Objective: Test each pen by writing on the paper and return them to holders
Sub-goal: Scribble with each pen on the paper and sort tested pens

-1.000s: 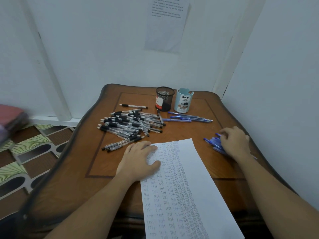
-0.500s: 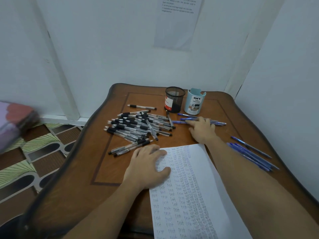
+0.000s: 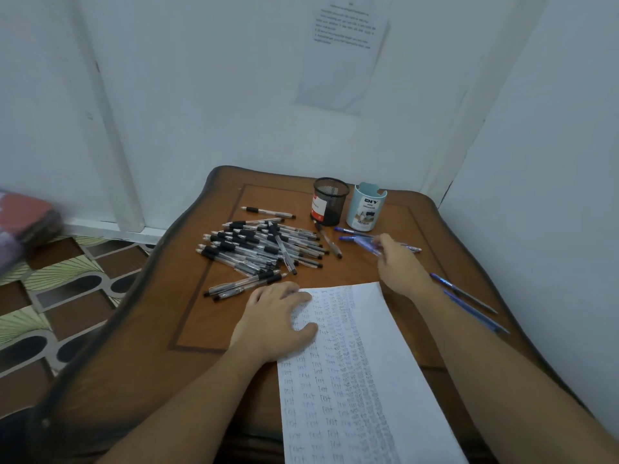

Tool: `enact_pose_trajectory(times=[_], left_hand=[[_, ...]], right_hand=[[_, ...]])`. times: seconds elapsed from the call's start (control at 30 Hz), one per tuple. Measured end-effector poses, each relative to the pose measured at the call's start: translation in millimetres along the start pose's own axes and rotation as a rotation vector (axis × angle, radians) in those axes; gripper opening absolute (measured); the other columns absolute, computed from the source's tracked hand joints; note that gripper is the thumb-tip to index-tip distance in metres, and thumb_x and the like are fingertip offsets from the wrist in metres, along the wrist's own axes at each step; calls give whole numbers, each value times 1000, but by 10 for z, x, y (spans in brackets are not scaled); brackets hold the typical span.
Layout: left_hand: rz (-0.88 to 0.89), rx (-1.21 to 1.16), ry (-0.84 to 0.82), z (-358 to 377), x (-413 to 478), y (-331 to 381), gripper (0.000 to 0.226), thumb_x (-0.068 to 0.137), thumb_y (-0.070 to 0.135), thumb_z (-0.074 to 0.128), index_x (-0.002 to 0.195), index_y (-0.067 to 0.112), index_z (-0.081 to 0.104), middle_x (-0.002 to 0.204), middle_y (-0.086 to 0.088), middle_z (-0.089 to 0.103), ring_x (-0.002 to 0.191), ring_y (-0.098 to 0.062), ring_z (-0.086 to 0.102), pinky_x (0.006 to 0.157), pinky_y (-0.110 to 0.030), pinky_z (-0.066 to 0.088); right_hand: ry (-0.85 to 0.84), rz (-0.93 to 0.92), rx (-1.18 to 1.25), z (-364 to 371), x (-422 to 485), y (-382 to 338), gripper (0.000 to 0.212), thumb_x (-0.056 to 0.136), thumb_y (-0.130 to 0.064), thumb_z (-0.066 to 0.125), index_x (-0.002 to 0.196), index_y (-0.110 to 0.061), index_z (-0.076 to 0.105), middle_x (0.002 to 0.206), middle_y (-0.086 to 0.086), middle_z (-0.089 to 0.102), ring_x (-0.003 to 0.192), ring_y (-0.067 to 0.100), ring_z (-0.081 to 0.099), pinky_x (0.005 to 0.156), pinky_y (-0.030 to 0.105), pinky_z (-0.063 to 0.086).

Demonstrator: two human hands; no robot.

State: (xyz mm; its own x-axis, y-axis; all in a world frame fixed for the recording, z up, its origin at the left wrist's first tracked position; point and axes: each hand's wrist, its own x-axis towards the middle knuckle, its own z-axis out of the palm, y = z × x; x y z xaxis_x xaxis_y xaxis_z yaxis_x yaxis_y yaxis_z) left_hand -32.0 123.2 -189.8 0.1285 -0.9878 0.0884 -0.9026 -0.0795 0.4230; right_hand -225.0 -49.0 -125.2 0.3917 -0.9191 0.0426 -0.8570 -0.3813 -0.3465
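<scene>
Pinches a slim blue plastic pen (image 3: 367, 244) in the curled fingertips of the right hand (image 3: 400, 264); blurred there, so cannot tell whether one pen or several. Presses the left hand (image 3: 276, 318) flat, fingers relaxed, on the far left corner of the white sheet of paper (image 3: 355, 380) covered in rows of handwritten words, between the two forearms. Just beyond the right hand: round black mesh holder (image 3: 330, 202) and pale blue plastic holder (image 3: 366, 209), upright, side by side. Ahead of the left hand: loose heap of clear black-gripped pens (image 3: 258, 251). Outside the right forearm: more blue pens (image 3: 469, 298), flat on the brown wooden table (image 3: 201, 323).
</scene>
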Motion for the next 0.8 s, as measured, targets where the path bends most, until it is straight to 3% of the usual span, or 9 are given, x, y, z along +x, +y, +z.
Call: enact_pose_trajectory(times=[0.1,0.2,0.3,0.4,0.5,0.63,0.73,0.8], left_hand=[[0,-1,0,-20,-15,22,58,89,63,47,143,42,44,153,16,32,143,-7,20,119,-35,6],[2,14,-8,-28,-38,29,59,90,63,46,145,40,42,155,15,31,144,-7,20,120,-36,5],[10,23,-11,-28,-54,34,59,92,61,45,146,39,42,156,13,31,145,-8,21,121,-36,5],[18,35,-12,-24,-57,35,60,92,61,44,147,39,40,157,13,30,145,-8,20,121,-35,4],[20,47,-13,-20,-54,33,60,92,61,43,148,38,39,158,13,30,146,-8,20,121,-35,5],[21,52,-13,-18,-62,36,60,93,61,43,148,38,39,159,12,29,147,-8,19,121,-35,4],[23,46,-12,-17,-68,36,60,93,60,43,148,38,39,159,12,29,147,-8,18,121,-35,4],[19,42,-13,-16,-69,35,60,93,61,44,148,38,39,159,12,29,147,-8,18,121,-35,4]], right_hand=[[-13,-33,38,-61,-193,43,36,107,-40,38,126,-19,59,120,2,67,104,22,63,85,35,50],[36,43,55,-23,-341,129,36,104,-44,44,100,-13,62,89,6,68,77,20,61,67,34,47],[95,146,116,43,-459,212,40,101,-44,51,88,-8,62,76,8,64,71,22,63,72,40,55],[68,196,111,71,-566,229,47,102,-48,49,87,-6,64,72,6,61,70,20,62,72,36,52],[31,184,2,70,-678,243,43,103,-53,39,92,-16,59,79,-1,61,85,21,65,80,37,55],[33,136,-212,63,-794,267,30,107,-43,37,119,-25,57,104,1,69,101,24,68,85,43,60],[26,208,-204,71,-786,302,43,104,-53,38,127,-25,62,119,4,69,109,27,68,91,47,58],[24,236,-270,57,-791,326,48,103,-57,38,129,-26,64,124,3,68,109,26,68,87,42,57]])
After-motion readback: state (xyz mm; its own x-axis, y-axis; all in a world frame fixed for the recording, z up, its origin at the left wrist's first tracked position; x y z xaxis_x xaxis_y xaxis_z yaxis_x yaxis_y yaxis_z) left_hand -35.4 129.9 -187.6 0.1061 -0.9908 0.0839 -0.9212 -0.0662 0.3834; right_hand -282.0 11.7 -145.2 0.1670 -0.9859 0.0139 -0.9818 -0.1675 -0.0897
